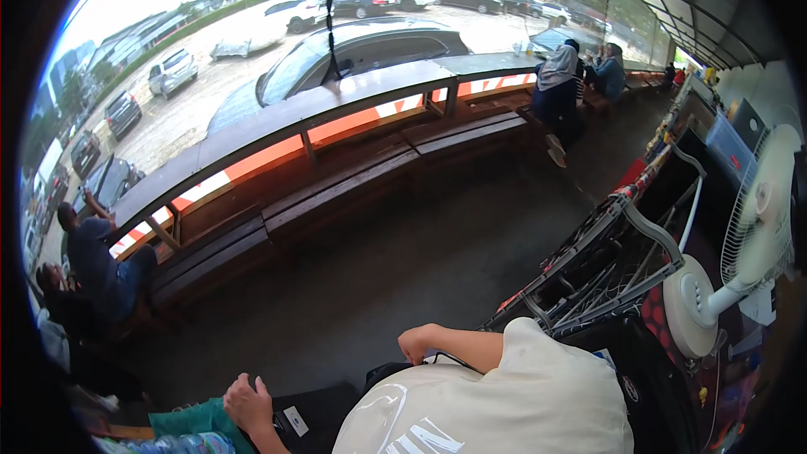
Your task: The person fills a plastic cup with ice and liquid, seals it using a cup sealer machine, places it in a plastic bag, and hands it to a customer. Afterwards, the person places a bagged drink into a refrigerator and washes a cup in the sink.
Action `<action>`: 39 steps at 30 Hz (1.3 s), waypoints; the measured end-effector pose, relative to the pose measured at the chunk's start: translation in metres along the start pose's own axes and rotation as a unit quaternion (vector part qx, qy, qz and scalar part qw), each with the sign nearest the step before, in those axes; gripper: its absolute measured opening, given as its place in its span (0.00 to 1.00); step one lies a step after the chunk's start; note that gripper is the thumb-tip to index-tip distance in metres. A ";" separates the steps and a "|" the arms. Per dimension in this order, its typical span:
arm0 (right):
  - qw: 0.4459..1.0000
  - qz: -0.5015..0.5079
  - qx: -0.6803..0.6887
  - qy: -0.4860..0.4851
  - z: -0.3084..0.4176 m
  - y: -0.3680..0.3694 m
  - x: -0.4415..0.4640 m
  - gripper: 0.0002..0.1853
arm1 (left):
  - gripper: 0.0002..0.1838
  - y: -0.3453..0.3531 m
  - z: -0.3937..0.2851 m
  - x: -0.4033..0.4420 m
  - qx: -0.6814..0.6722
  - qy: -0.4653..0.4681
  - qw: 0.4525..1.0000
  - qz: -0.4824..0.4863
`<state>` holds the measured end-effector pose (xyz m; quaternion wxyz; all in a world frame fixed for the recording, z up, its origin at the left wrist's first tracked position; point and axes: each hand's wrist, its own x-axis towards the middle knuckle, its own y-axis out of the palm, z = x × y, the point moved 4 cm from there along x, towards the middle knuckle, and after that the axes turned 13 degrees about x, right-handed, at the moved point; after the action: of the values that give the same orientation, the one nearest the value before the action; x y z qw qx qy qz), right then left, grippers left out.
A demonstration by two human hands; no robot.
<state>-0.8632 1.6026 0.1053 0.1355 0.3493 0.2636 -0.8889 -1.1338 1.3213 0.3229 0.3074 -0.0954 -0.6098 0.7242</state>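
My left hand point(248, 403) is at the lower left, loosely bent, with the thumb apart from the fingers and nothing visible in it. It is beside a teal cloth or bag point(187, 419). Clear plastic wrapping or bottles point(197, 444) lie below that. To its right, dark fabric carries a small white label point(296, 420). My right hand point(414, 343) is bent down at the wrist near a dark item at my lap, its fingers curled. What they hold, if anything, is hidden. My beige shirt point(496, 395) fills the bottom middle.
A white fan point(761, 202) stands at the right, beside a grey-framed rack point(656, 235) with cables. Dark wooden benches point(345, 189) run along a long counter point(294, 122). Seated people point(559, 88) are at the far end, others point(97, 252) at the left. Parked cars point(361, 55) stand outside.
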 end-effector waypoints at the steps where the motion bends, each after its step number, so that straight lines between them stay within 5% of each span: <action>1: 0.999 0.012 -0.034 0.018 0.002 0.000 0.007 0.15 | 0.13 0.000 -0.002 0.001 -0.003 0.011 1.000 -0.010; 8: 0.974 0.046 -0.207 0.074 0.085 -0.022 0.020 0.17 | 0.14 -0.001 0.013 0.006 0.016 -0.008 0.999 0.051; 9: 0.965 0.069 -0.249 0.048 0.116 -0.029 0.010 0.17 | 0.15 -0.001 0.013 0.006 0.018 0.004 0.998 0.062; 11: 0.995 0.069 -0.066 -0.033 0.184 -0.043 -0.015 0.16 | 0.15 0.000 0.016 0.005 0.026 0.016 0.996 0.081; 13: 0.972 0.124 -0.068 -0.187 0.270 -0.049 -0.067 0.14 | 0.15 0.006 0.019 0.003 0.014 0.029 0.997 0.077; 15: 0.829 0.202 -0.021 -0.521 0.335 -0.052 -0.126 0.14 | 0.16 0.009 0.022 0.002 0.010 0.015 0.998 0.065; 16: 0.759 0.294 0.030 -0.580 0.355 -0.050 -0.155 0.14 | 0.16 0.008 0.021 0.001 0.005 0.025 0.998 0.050; 19: 0.561 0.492 0.121 -0.655 0.390 -0.040 -0.215 0.13 | 0.16 0.005 0.023 0.001 -0.025 0.016 0.999 0.041; 22: 0.546 0.482 0.138 -0.672 0.413 -0.035 -0.238 0.05 | 0.16 -0.001 0.023 0.000 -0.021 0.013 0.999 0.047; 23: 0.543 0.486 0.135 -0.671 0.412 -0.037 -0.236 0.05 | 0.16 -0.001 0.024 0.000 -0.020 0.007 0.999 0.046; 28: 0.566 0.123 0.277 -0.767 0.407 -0.074 -0.213 0.05 | 0.17 0.007 0.022 0.000 -0.008 0.025 0.999 0.048; 29: 0.566 0.126 0.275 -0.767 0.409 -0.077 -0.210 0.05 | 0.17 0.007 0.023 0.000 -0.007 0.022 0.999 0.047; 32: 0.605 0.387 0.183 -0.672 0.415 -0.061 -0.186 0.04 | 0.14 0.005 0.022 0.000 0.004 0.018 0.999 0.050; 33: 0.605 0.389 0.185 -0.670 0.409 -0.063 -0.165 0.04 | 0.13 0.005 0.023 0.000 0.000 0.018 0.999 0.044; 35: 0.734 0.469 0.089 -0.483 0.382 -0.058 -0.102 0.07 | 0.12 0.005 0.021 -0.001 -0.004 0.019 0.999 0.043; 37: 0.784 0.444 0.114 -0.417 0.347 -0.064 -0.037 0.09 | 0.11 0.003 0.022 0.001 0.002 0.021 0.998 0.055; 39: 0.898 0.295 0.215 -0.247 0.274 -0.067 0.051 0.20 | 0.10 0.004 0.022 0.001 -0.003 0.019 0.998 0.060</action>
<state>-1.0788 1.5002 0.2639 0.3739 0.2012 -0.0913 -0.9007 -1.1475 1.3040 0.3241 0.2747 -0.1461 -0.5994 0.7374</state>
